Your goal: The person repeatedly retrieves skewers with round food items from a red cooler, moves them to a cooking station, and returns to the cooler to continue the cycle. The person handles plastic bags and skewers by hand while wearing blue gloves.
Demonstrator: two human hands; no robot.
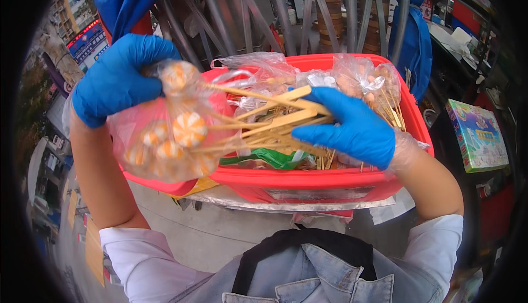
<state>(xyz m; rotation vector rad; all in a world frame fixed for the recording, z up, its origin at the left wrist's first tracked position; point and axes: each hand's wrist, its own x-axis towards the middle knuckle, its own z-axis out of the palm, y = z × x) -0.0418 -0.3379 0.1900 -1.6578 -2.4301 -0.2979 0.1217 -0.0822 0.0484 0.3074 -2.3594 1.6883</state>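
My left hand (123, 74), in a blue glove, grips the top of a clear plastic bag (142, 164) at the left. Inside the bag are several round orange-and-white striped balls (189, 129) on bamboo skewers. My right hand (350, 123), gloved in blue too, holds the flat handle ends of the bamboo skewers (280, 125), which stick out of the bag to the right. Below and behind them stands a red plastic bin (313, 178) with more bagged skewers in it. Among its contents are a clear bag of skewered balls (357, 74) and a green plastic wrapper (272, 158).
The bin rests on a metal-edged table (288, 207). A red lid or tray (161, 184) lies at its left. Metal poles (284, 18) and stacked bamboo steamers (330, 18) stand behind. A colourful box (478, 136) is at the right. Blue tarpaulin (132, 1) hangs at the upper left.
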